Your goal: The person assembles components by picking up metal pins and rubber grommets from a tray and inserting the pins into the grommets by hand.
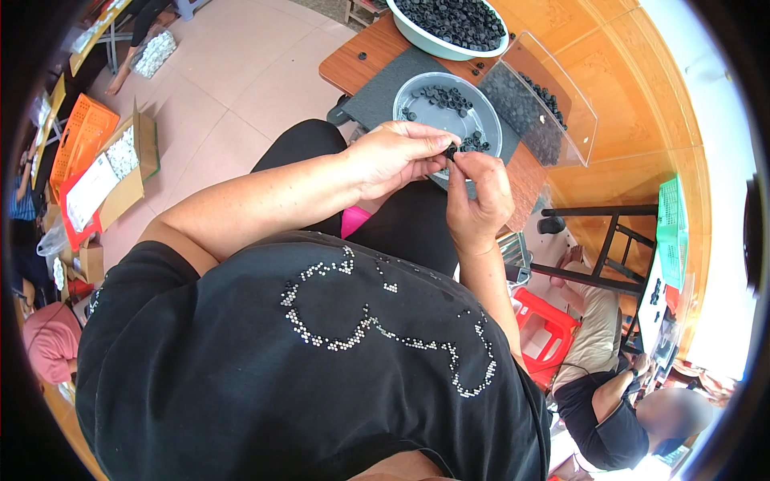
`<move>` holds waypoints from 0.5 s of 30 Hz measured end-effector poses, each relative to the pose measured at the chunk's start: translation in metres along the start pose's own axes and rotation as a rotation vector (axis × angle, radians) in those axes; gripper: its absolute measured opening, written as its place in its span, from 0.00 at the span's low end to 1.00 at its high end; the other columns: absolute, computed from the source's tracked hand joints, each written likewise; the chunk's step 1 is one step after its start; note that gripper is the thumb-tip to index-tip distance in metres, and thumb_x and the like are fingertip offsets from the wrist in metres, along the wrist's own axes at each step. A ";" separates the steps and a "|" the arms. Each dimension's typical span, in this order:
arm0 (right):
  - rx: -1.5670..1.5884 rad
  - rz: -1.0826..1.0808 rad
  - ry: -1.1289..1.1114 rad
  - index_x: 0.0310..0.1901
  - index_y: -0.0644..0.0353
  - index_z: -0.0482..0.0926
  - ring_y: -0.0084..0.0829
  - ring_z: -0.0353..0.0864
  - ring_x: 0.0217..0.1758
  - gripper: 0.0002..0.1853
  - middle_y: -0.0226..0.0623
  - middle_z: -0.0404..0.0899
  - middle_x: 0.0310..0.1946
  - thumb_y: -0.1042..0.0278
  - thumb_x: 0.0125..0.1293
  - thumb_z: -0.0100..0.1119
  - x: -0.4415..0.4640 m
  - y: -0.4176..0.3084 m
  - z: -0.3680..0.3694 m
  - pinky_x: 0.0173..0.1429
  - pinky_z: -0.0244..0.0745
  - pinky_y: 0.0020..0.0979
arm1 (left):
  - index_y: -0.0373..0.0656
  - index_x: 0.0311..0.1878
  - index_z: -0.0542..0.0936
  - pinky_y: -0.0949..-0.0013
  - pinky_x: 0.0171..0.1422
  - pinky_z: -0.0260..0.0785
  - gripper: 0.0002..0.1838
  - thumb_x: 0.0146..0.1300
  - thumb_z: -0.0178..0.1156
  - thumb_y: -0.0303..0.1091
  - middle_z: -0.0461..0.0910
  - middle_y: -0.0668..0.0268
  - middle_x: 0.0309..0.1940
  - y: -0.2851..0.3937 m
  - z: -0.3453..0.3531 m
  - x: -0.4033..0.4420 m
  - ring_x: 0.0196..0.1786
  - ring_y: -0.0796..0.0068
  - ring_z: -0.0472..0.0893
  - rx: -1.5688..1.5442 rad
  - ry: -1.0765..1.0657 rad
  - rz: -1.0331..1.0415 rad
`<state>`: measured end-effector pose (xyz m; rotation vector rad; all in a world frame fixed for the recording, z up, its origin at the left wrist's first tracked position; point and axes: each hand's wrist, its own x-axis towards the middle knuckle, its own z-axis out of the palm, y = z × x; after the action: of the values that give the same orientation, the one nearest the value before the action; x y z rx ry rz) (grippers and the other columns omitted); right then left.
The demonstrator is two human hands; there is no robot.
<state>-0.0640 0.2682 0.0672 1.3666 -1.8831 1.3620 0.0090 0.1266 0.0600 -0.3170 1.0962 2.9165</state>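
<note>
A small round black part (451, 151) is pinched between the fingertips of both my hands. My left hand (393, 156) comes in from the left, thumb and forefinger closed on one side of the part. On its other side, the thumb and forefinger of my right hand (480, 192) are closed too. Just beyond my hands is a clear round tub (405, 88) with loose black parts (447, 98) inside. Its near rim is partly covered by my fingers. Fine detail of the held part is hidden by the fingertips.
A pale basin (449, 53) heaped with black parts stands at the table's far end. A clear plastic bin (581, 120) holds more to the right. A red stool (545, 333) and a seated person (601, 409) are at lower right. Left is a cardboard box (144, 152).
</note>
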 end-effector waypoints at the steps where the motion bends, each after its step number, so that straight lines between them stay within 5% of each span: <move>1: -0.010 -0.025 -0.005 0.32 0.61 0.79 0.33 0.78 0.31 0.12 0.38 0.78 0.31 0.85 0.44 0.65 0.001 0.000 -0.001 0.35 0.72 0.28 | 0.34 0.49 0.77 0.78 0.52 0.73 0.14 0.65 0.55 0.33 0.79 0.63 0.41 0.000 0.001 0.000 0.42 0.80 0.78 0.022 0.011 0.008; 9: 0.023 -0.068 -0.006 0.31 0.63 0.78 0.34 0.78 0.30 0.11 0.38 0.78 0.29 0.86 0.45 0.64 0.005 -0.001 -0.003 0.34 0.72 0.28 | 0.34 0.51 0.77 0.76 0.51 0.72 0.15 0.66 0.55 0.33 0.79 0.62 0.41 0.001 0.005 -0.002 0.41 0.79 0.77 0.250 -0.009 0.099; 15: 0.268 0.280 -0.097 0.31 0.65 0.78 0.25 0.78 0.33 0.08 0.38 0.78 0.32 0.86 0.49 0.64 0.001 0.001 -0.009 0.37 0.72 0.22 | 0.35 0.53 0.75 0.74 0.53 0.72 0.14 0.66 0.52 0.27 0.80 0.62 0.43 0.002 0.007 -0.008 0.44 0.78 0.78 0.478 -0.052 0.206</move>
<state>-0.0672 0.2753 0.0715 1.3495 -2.0751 1.7689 0.0151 0.1302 0.0683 -0.1202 1.8534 2.6738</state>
